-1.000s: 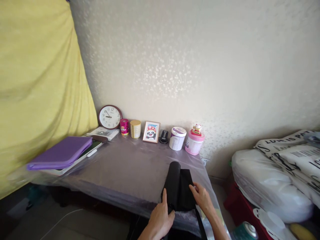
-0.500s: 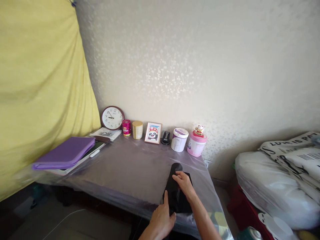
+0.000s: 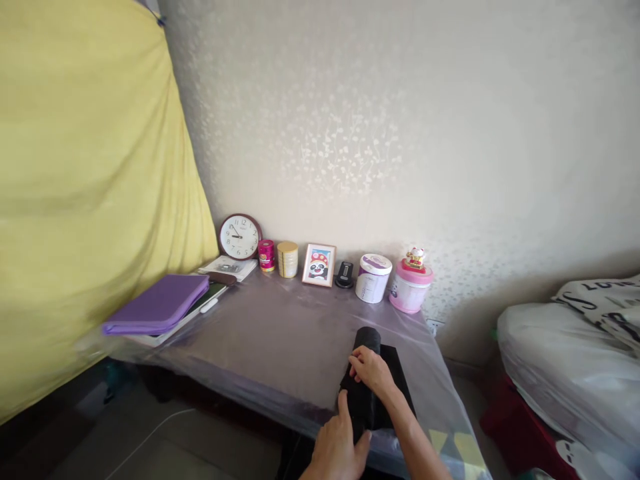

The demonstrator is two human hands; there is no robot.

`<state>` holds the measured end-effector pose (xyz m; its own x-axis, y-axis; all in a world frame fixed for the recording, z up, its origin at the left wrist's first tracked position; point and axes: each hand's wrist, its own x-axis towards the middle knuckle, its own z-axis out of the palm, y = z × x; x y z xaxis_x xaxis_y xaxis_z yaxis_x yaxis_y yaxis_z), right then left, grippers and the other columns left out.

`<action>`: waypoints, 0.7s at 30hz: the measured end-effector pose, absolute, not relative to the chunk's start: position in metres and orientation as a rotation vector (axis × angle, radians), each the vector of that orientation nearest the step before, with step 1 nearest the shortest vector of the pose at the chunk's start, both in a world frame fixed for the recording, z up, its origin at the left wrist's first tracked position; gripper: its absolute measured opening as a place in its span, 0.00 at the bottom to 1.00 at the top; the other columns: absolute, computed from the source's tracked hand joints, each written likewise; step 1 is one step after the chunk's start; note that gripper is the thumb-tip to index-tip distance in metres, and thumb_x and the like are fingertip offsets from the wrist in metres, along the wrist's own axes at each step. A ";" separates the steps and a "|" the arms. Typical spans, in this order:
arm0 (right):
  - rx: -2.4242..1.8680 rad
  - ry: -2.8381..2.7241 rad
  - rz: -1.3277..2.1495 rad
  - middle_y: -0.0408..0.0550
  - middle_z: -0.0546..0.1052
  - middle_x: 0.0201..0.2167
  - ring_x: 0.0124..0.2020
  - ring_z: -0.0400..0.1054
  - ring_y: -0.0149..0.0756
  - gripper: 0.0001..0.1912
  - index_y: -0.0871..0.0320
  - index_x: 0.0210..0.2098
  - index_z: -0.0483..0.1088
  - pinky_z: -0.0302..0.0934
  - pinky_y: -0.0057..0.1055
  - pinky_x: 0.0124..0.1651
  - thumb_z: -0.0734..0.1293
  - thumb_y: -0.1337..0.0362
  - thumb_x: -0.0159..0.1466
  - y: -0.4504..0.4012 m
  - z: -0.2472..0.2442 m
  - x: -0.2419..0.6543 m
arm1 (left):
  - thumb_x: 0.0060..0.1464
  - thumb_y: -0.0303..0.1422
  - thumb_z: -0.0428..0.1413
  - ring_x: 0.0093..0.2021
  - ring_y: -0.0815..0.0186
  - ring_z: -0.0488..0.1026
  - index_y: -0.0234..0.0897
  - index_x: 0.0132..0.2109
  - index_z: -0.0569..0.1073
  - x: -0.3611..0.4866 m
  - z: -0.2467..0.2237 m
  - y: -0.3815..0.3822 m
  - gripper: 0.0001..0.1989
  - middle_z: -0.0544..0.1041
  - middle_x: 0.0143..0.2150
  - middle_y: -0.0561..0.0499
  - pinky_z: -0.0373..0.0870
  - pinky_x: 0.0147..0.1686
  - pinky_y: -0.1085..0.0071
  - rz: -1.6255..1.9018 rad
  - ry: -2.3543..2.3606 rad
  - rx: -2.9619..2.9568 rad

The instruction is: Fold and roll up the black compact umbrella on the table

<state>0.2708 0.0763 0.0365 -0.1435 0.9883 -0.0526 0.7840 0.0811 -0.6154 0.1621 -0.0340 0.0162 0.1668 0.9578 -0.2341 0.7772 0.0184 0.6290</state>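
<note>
A long black roll (image 3: 369,339) of limp material lies near the table's right front corner, and I cannot tell exactly what it is. Beside it on the right, a flat black piece (image 3: 395,373) rests on the tabletop, partly covered by my right forearm. My left hand (image 3: 343,437) grips the near end of the roll, index finger along its left side and thumb on the right. On top of the roll sits my right hand (image 3: 370,370), fingers curled and closed on the material. The roll's near end is partly hidden by my left hand.
Along the wall stand a clock (image 3: 241,237), a pink can (image 3: 267,256), a yellow tub (image 3: 288,260), a picture frame (image 3: 319,265), a black device (image 3: 345,275) and two white canisters. A purple folder (image 3: 157,305) lies left. Plastic-wrapped bundles (image 3: 565,373) are beyond the right edge.
My right hand's fingers have curled in more, pressing on the roll. The view has turned slightly left. The flat black piece shows more to the right of the roll.
</note>
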 end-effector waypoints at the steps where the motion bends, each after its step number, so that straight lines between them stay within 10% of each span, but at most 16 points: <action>1: -1.740 -2.002 0.740 0.39 0.75 0.19 0.19 0.67 0.27 0.07 0.57 0.30 0.65 0.54 0.23 0.27 0.56 0.65 0.57 0.076 0.037 0.270 | 0.52 0.39 0.43 0.45 0.54 0.69 0.25 0.61 0.45 0.161 0.017 -0.036 0.34 0.72 0.44 0.37 0.61 0.44 0.64 0.352 1.654 1.815; 21: -1.209 -2.114 0.441 0.48 0.75 0.36 0.41 0.67 0.34 0.14 0.55 0.38 0.70 0.59 0.31 0.45 0.54 0.62 0.63 0.032 0.032 0.287 | 0.52 0.32 0.45 0.43 0.56 0.70 0.31 0.63 0.37 0.169 0.009 -0.033 0.36 0.73 0.43 0.39 0.62 0.43 0.64 0.352 1.599 1.810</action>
<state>0.2872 0.0321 0.0317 -0.3598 0.8553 0.3728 0.6350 0.5172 -0.5738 0.1688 -0.0332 0.0086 0.2062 0.9501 -0.2340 0.7642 -0.0070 0.6450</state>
